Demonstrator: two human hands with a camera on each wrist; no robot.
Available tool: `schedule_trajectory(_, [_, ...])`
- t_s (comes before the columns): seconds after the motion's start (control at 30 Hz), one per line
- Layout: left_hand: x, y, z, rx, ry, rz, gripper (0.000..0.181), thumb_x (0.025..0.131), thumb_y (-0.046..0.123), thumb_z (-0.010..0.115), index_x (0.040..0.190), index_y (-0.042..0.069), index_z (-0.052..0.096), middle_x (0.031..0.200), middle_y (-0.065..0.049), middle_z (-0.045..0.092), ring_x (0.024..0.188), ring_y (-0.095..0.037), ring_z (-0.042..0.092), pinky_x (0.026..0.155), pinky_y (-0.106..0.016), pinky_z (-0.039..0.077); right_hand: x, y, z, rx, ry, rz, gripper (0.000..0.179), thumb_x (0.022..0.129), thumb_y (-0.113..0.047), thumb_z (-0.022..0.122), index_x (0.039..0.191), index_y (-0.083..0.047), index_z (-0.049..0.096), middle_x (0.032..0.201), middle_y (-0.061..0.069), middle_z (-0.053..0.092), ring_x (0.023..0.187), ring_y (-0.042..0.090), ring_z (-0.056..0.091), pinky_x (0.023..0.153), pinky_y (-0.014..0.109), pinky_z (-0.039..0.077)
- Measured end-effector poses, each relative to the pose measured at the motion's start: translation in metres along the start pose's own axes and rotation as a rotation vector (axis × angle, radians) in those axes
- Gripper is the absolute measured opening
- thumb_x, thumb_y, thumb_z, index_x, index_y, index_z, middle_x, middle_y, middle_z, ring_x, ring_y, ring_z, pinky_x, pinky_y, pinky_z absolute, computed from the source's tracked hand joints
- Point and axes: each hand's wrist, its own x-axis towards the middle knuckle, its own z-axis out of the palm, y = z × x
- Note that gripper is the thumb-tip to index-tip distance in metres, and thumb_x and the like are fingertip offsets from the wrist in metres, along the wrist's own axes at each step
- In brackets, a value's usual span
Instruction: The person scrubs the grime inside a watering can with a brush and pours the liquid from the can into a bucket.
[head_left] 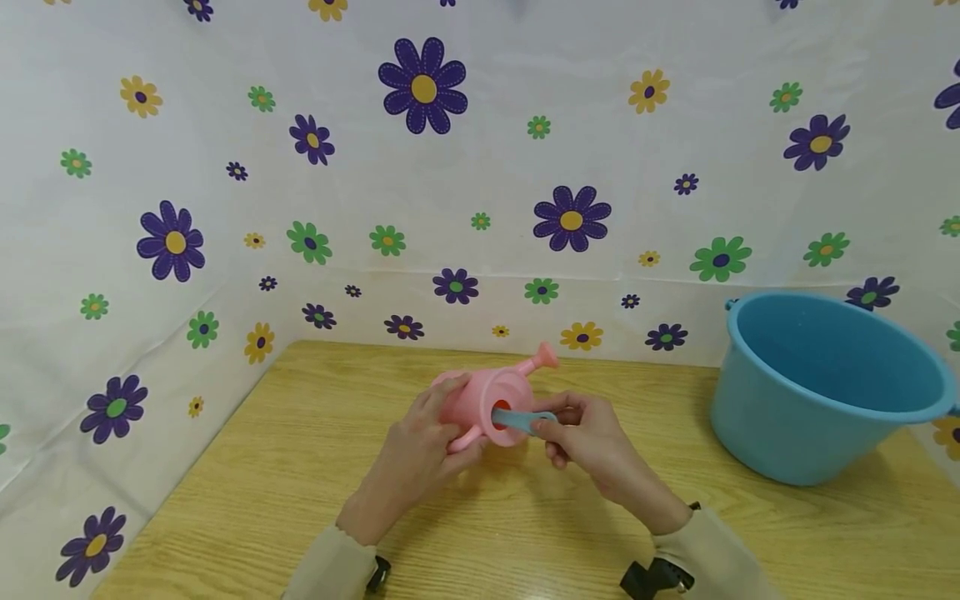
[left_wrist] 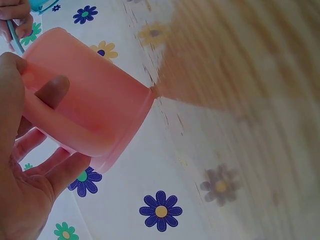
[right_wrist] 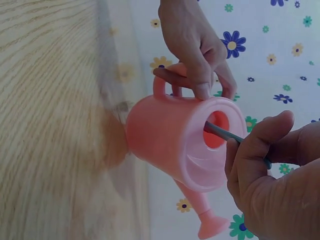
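Right hand (head_left: pixel 591 433) pinches slim, seemingly plastic handle (head_left: pixel 517 419) poking into watering can (head_left: pixel 477 402).

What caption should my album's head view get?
Left hand holds pink watering can; right hand holds blue tool partly inside.

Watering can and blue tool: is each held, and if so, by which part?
The left hand holds the can by its handle and body; the right hand pinches the tool by its outer end.

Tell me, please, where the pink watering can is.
In the head view, the pink watering can is below centre, left of the blue bucket, between the left hand gripping it and the right hand holding a blue handle.
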Motion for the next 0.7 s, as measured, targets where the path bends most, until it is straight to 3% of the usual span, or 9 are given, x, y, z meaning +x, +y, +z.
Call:
schedule_trajectory(0.23, [0.0, -0.002, 0.0, -0.005, 0.017, 0.008, 0.042, 0.09, 0.036, 0.074, 0.056, 0.013, 0.062, 0.146, -0.012, 0.053, 0.137, -0.033, 0.054, 0.08, -0.038, 0.065, -0.004, -0.004, -0.006, -0.036, -0.016, -0.013, 0.018, 0.096, -0.002, 0.064, 0.113, 0.004, 0.065, 0.077, 0.006, 0.063, 0.054, 0.012, 0.051, 0.049, 0.019, 0.046])
schedule_trajectory(0.7, [0.001, -0.002, 0.0, 0.008, 0.005, 0.014, 0.042, 0.09, 0.037, 0.074, 0.057, 0.013, 0.065, 0.147, -0.011, 0.053, 0.138, -0.032, 0.053, 0.073, -0.037, 0.065, -0.011, -0.01, -0.013, -0.049, -0.018, -0.031, 0.017, 0.095, 0.0, 0.064, 0.111, 0.006, 0.064, 0.08, 0.007, 0.063, 0.055, 0.012, 0.051, 0.048, 0.019, 0.046])
